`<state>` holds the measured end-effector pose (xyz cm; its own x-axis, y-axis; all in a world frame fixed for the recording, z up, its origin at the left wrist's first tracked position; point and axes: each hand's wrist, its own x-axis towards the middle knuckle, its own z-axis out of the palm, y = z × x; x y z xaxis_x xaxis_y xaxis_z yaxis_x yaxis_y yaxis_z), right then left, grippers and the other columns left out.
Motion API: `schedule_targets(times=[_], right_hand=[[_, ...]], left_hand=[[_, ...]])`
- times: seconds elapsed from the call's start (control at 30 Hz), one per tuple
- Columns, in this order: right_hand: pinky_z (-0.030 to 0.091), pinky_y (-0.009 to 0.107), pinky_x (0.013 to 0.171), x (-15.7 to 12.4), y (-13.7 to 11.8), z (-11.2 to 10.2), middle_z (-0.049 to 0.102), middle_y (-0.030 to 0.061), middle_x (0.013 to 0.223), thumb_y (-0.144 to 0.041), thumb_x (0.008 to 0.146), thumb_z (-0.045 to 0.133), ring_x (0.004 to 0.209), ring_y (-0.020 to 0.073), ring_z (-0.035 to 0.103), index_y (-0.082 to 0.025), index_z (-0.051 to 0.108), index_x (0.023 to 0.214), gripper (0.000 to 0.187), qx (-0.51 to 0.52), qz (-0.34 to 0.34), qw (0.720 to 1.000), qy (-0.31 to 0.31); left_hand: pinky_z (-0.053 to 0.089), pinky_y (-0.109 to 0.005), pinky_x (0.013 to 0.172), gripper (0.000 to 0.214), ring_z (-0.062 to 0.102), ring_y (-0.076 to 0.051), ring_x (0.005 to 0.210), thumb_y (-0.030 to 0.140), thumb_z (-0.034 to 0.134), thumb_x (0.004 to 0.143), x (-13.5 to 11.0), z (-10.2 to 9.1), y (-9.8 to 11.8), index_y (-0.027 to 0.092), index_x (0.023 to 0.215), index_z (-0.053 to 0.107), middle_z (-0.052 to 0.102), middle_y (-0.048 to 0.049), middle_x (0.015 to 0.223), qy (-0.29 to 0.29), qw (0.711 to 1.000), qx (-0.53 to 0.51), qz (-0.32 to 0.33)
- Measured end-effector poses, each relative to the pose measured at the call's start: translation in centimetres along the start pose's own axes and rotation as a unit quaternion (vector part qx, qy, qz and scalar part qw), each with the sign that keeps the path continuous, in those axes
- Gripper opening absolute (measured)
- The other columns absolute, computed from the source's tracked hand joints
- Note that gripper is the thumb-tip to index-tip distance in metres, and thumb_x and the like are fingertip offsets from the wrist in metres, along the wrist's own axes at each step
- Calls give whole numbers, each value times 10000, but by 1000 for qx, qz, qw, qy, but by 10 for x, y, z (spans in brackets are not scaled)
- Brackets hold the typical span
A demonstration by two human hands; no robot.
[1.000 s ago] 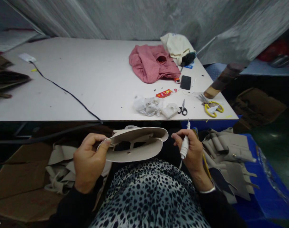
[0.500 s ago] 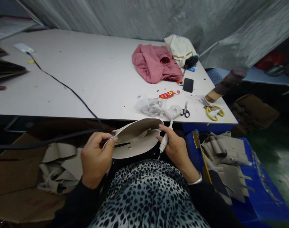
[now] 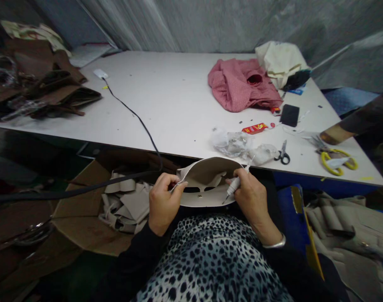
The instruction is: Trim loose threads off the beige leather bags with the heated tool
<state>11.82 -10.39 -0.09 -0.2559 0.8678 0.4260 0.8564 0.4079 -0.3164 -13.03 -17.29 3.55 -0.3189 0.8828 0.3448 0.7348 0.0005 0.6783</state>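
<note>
A curved beige leather piece (image 3: 207,178) with cut slots hangs over my lap, just below the table's front edge. My left hand (image 3: 163,201) pinches its left end, fingers closed. My right hand (image 3: 251,195) grips its right end and also holds a white pen-shaped tool (image 3: 237,182) with a thin metal tip pointing up to the right. Both hands are closed. My leopard-print top (image 3: 210,260) fills the foreground.
The white table (image 3: 166,105) carries a pink cloth (image 3: 241,84), a cream bag (image 3: 279,58), a black phone (image 3: 289,115), small scissors (image 3: 283,153), yellow scissors (image 3: 337,161) and a black cable (image 3: 131,115). A cardboard box with beige pieces (image 3: 125,205) sits at lower left, more beige pieces (image 3: 345,222) at right.
My right hand came in from the right with the tool and took the piece's right end. My view swung left, so the table shifted right.
</note>
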Motion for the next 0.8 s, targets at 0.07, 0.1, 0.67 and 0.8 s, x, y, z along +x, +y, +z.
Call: schedule_targets(times=[0.07,0.1,0.67,0.8], right_hand=[[396,317,677,-3,2,2,687,85,909,-284,1047,552,806,250,644,-199,604,1020,103,14,-15,1000,14],[406,319,680,-4,3,3,677,85,907,-292,1051,548,803,253,640,-200,599,1028,108,16,-18,1000,19],[502,301,720,-20,11,5,636,-3,915,-452,763,880,758,176,602,-227,544,980,459,276,269,914,128],[546,328,799,-18,5,-4,688,7,944,-458,718,911,825,184,667,-225,532,994,523,377,303,863,147]], left_hand=[[427,-271,704,141,569,-163,730,215,707,892,0,2,-2,202,799,602,592,12,783,11,1000,-9,12],[427,-271,704,136,575,-164,739,209,703,893,0,3,-2,200,803,603,596,9,791,11,1000,-11,16],[423,-291,731,95,598,-184,775,250,615,931,5,-2,-12,197,855,592,633,-8,817,-48,998,29,24],[406,-281,677,101,546,-166,688,267,626,900,6,-7,-6,200,829,600,588,17,725,-47,997,-28,-61]])
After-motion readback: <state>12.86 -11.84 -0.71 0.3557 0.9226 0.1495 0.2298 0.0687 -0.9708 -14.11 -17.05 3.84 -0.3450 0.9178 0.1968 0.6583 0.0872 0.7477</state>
